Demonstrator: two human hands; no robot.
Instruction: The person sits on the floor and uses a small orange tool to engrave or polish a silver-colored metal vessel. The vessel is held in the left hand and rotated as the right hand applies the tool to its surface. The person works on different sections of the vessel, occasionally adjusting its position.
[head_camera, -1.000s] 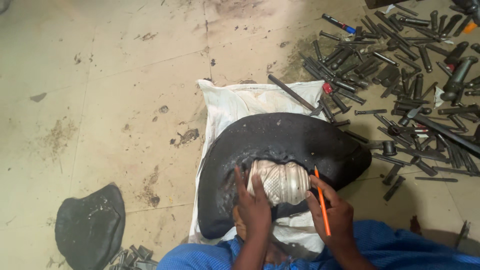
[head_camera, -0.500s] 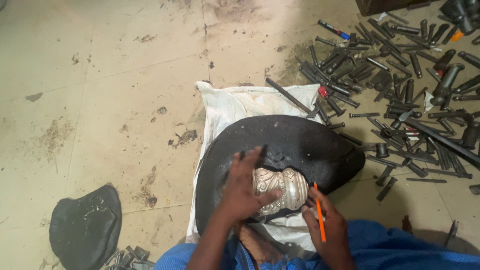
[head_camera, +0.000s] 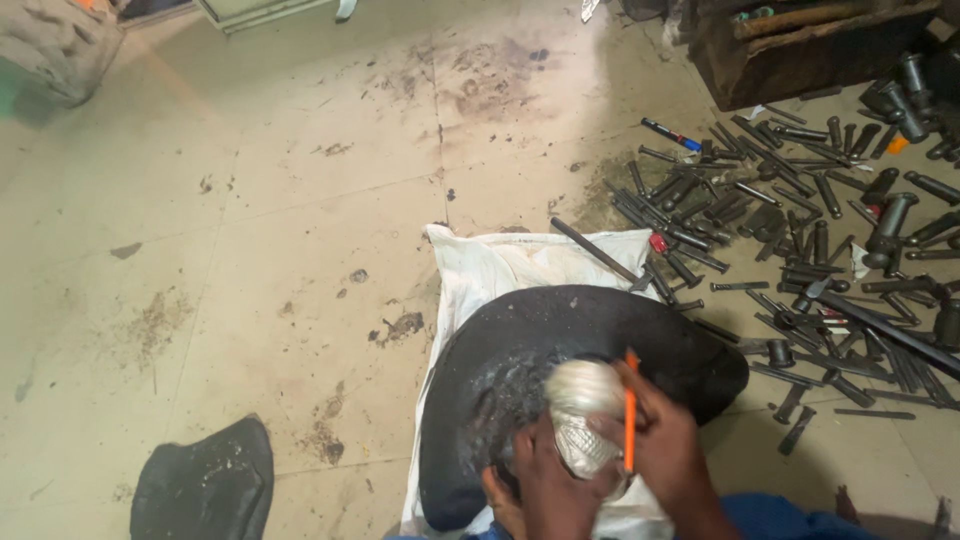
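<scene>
At six o'clock of the view, both hands meet on a small silver vessel (head_camera: 583, 412) that rests on a black curved pad (head_camera: 560, 330) over a white sack (head_camera: 500, 265). The left hand (head_camera: 545, 490) grips the vessel from below, and the right hand (head_camera: 660, 450) presses on it while pinching an orange pencil (head_camera: 630, 410). The lower part already shows an embossed pattern; the rounded top looks smooth, so I judge the work partly done. At two o'clock many steel punches (head_camera: 780, 220) lie on the floor.
</scene>
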